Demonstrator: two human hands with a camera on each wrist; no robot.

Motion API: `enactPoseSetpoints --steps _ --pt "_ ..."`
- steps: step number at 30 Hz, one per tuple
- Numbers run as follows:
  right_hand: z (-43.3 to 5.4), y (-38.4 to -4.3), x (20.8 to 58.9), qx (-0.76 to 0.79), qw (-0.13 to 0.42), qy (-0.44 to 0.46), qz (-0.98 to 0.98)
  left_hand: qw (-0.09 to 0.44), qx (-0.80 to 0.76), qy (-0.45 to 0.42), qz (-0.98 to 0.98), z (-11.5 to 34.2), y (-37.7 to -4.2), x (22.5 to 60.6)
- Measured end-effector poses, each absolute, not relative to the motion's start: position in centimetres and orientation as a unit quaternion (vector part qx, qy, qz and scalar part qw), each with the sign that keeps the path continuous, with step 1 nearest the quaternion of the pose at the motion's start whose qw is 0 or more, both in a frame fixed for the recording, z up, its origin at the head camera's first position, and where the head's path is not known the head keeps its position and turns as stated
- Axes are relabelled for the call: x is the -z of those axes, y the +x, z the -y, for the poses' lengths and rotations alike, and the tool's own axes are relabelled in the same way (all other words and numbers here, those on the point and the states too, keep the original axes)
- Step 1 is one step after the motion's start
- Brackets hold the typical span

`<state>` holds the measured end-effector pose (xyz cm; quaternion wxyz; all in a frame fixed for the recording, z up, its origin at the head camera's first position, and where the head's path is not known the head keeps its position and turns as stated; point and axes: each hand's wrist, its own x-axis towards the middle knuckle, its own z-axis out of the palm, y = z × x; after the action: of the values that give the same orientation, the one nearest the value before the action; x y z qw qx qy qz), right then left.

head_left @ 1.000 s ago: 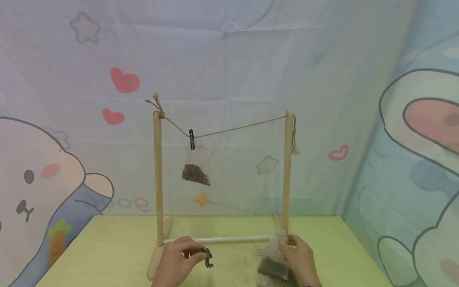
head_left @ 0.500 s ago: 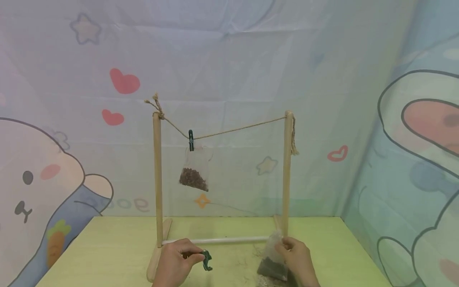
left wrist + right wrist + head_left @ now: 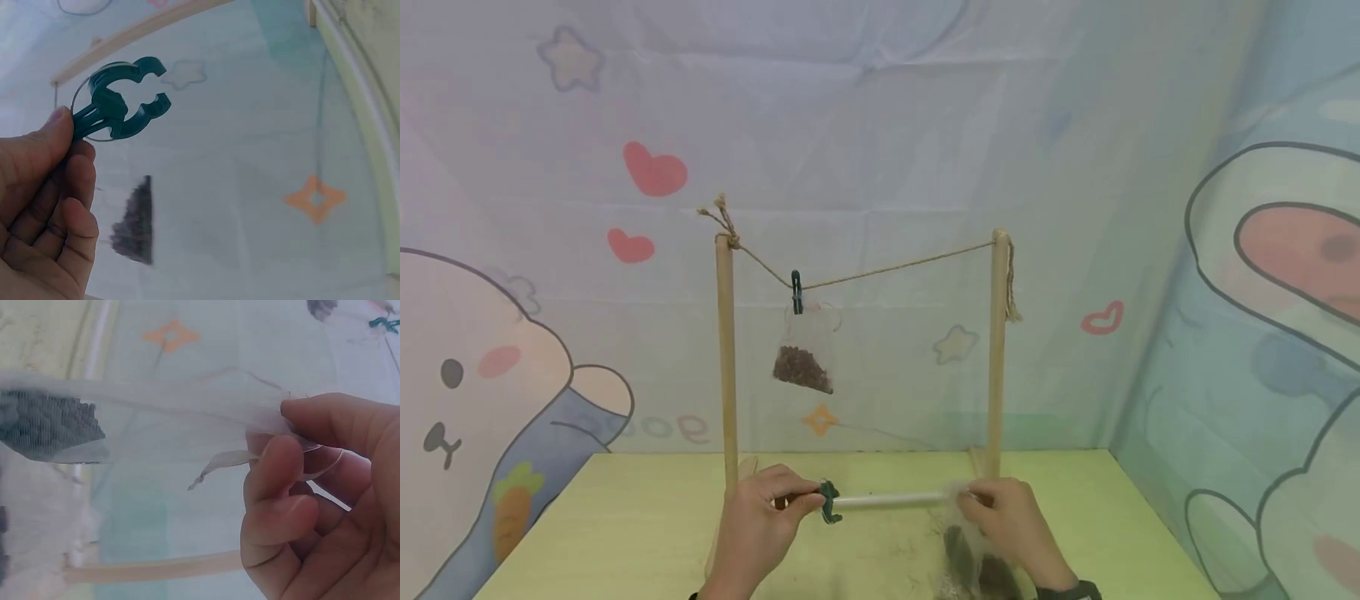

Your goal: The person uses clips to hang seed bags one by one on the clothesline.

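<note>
My left hand point(image 3: 758, 525) pinches a dark green plastic clip point(image 3: 829, 502) between thumb and fingers, its prongs pointing away from the hand. In the left wrist view the clip point(image 3: 111, 107) shows wide curved prongs, spread apart, and a thin wire loop. My right hand point(image 3: 1013, 527) pinches the gathered top of a sheer white drawstring bag point(image 3: 156, 422) with dark grains at its bottom. A ribbon end dangles by the fingers. On a twine line point(image 3: 891, 269), a similar bag point(image 3: 802, 367) with brown pieces hangs from another green clip point(image 3: 797, 293).
Two wooden posts point(image 3: 997, 358) carry the line, joined low down by a white rod point(image 3: 891, 500) behind my hands. Another dark-filled bag point(image 3: 997, 577) lies on the yellow-green table point(image 3: 655, 508) beneath my right hand. A printed cloth point(image 3: 880, 167) forms the backdrop.
Both hands have risen, the left with the green clip and the right with the sheer bag, which has come up off the table area and uncovered another bag. The hanging bag has swung slightly.
</note>
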<state>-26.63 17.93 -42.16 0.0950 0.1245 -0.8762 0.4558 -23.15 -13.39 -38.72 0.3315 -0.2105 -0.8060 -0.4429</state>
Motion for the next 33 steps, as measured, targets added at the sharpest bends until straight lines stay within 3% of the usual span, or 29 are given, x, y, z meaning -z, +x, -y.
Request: enactPoseSetpoints --steps 8,16,23,33 --pt "-16.6 -27.0 38.3 -0.415 0.121 0.213 0.876 0.431 0.346 -0.291 0.781 13.3 -23.5 33.8" --pt "-14.7 -28.3 34.0 -0.407 0.148 0.278 0.858 0.494 0.300 -0.335 0.744 12.8 -24.9 28.6" --pt "-13.5 -30.2 31.1 -0.385 0.207 0.313 0.843 0.528 0.283 -0.348 0.721 12.1 -26.6 25.4" --pt "-12.0 -31.8 27.1 -0.377 0.200 0.310 0.849 0.559 0.289 -0.313 0.712 11.7 -28.7 22.7"
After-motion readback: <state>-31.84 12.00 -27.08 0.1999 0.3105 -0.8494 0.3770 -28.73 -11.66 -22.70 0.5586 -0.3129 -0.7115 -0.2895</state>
